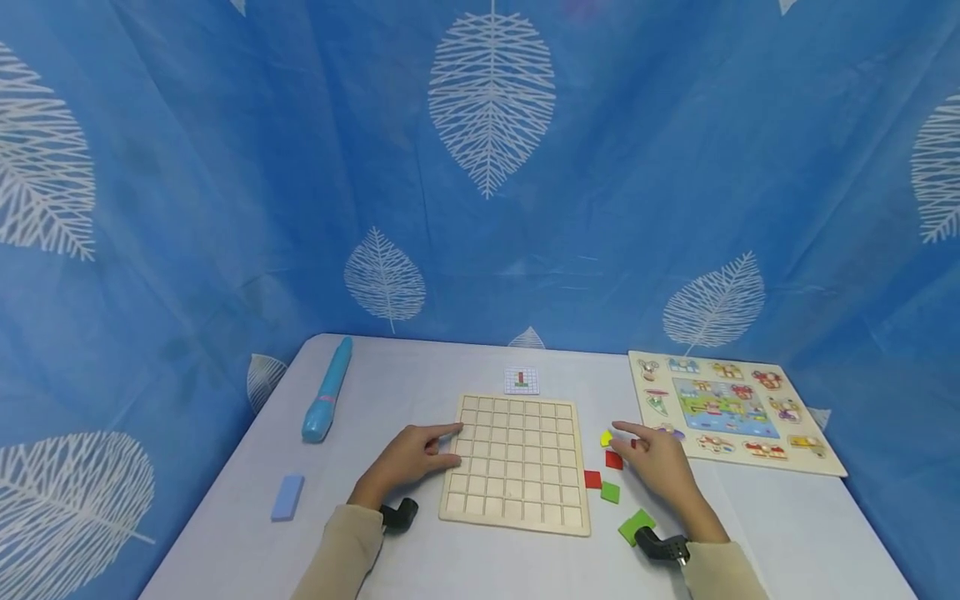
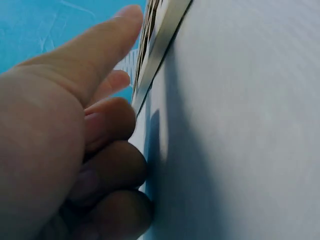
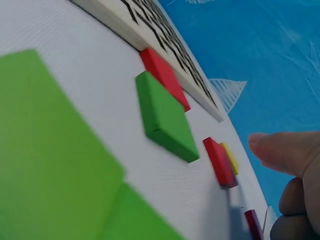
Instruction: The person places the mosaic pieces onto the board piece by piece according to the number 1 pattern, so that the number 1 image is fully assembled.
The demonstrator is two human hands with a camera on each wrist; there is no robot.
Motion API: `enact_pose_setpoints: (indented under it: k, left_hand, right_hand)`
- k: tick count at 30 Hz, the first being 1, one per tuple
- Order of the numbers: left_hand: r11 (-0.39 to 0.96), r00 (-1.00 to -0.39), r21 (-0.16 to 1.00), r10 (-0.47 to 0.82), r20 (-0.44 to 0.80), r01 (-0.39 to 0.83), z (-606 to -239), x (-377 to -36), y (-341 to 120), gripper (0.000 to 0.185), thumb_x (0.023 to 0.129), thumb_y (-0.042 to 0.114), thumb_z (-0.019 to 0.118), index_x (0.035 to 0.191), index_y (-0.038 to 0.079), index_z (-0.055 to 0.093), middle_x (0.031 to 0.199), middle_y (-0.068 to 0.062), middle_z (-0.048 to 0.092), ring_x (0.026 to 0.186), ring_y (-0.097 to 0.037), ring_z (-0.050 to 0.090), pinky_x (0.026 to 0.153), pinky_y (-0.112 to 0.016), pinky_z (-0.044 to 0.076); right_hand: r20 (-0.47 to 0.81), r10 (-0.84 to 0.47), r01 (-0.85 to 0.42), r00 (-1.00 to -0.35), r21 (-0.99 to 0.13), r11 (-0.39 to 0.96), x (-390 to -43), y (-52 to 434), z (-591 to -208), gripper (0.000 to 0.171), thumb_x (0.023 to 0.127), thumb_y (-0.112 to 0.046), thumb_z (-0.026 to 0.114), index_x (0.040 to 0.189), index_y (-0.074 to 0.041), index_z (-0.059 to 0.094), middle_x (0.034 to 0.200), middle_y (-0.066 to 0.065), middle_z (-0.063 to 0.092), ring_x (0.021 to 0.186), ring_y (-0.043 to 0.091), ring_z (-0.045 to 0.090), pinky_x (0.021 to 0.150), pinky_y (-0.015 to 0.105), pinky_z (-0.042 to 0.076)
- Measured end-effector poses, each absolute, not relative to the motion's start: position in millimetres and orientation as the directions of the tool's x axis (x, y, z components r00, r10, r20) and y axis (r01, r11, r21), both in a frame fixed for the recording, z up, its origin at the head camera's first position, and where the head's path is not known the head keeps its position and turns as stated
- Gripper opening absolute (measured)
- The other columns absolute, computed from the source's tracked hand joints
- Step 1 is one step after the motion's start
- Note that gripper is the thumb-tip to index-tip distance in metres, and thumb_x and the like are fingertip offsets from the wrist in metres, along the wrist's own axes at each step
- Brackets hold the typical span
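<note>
Fingers of the left hand point(image 1: 408, 458) rest straight on the left edge of the pale wooden grid board point(image 1: 517, 462). Right hand point(image 1: 660, 467), forefinger out, apparently holding nothing, hovers near the yellow block point(image 1: 605, 437); it could knock the neighbouring red square tile point(image 1: 613, 459).

Both my hands low and forward, index fingers out

My left hand point(image 1: 408, 458) lies palm down with the index finger straight and pointing right, the other fingers point(image 2: 112, 170) curled under; it holds nothing. My right hand point(image 1: 660, 462) also lies palm down, index finger stretched to the left, the rest loosely bent, gripping nothing. Both forearms wear beige sleeves, each wrist carrying 1 small black camera mount.
</note>
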State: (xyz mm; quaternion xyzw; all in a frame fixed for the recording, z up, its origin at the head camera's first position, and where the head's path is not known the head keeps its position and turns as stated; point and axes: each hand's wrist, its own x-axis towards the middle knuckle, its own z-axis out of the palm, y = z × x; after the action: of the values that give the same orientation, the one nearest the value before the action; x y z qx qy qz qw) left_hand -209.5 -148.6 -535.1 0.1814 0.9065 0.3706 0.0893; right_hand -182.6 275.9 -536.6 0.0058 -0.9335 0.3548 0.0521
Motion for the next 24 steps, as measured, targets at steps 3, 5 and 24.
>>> enact_pose_setpoints:
  k: [3, 5, 24]
  left_hand:
    - [0.662, -0.917, 0.701, 0.398, -0.029, 0.265, -537.5, -208.8, -148.3, 0.062, 0.087, 0.043, 0.081, 0.143, 0.022, 0.063, 0.059, 0.009, 0.038, 0.052, -0.007, 0.033, 0.051, -0.025, 0.031]
    - [0.665, -0.918, 0.696, 0.396, -0.024, 0.269, -538.7, -208.7, -148.2, 0.062, 0.087, 0.042, 0.081, 0.142, 0.021, 0.063, 0.059, 0.010, 0.039, 0.052, -0.007, 0.033, 0.051, -0.025, 0.031]
    - [0.674, -0.918, 0.672, 0.395, 0.026, 0.309, -545.1, -211.7, -149.6, 0.064, 0.084, 0.047, 0.082, 0.140, 0.021, 0.065, 0.060, 0.013, 0.043, 0.053, -0.004, 0.037, 0.054, -0.024, 0.034]
  right_hand:
    - [0.086, 0.031, -0.034, -0.996, -0.661, 0.750, -181.7, 274.0, -540.0, 0.039, 0.093, -0.026, 0.077, 0.129, -0.011, 0.072, 0.055, -0.002, 0.040, 0.049, 0.014, 0.034, 0.048, 0.027, 0.026]
    - [0.094, 0.029, -0.040, -0.995, -0.657, 0.753, -181.7, 272.8, -541.3, 0.039, 0.093, -0.026, 0.077, 0.128, -0.011, 0.072, 0.055, -0.002, 0.041, 0.050, 0.014, 0.035, 0.048, 0.027, 0.027]
    - [0.034, 0.070, 0.030, -0.997, -0.663, 0.748, -184.6, 270.4, -541.1, 0.046, 0.092, -0.033, 0.077, 0.131, -0.010, 0.071, 0.055, -0.001, 0.041, 0.052, 0.017, 0.038, 0.050, 0.028, 0.026]
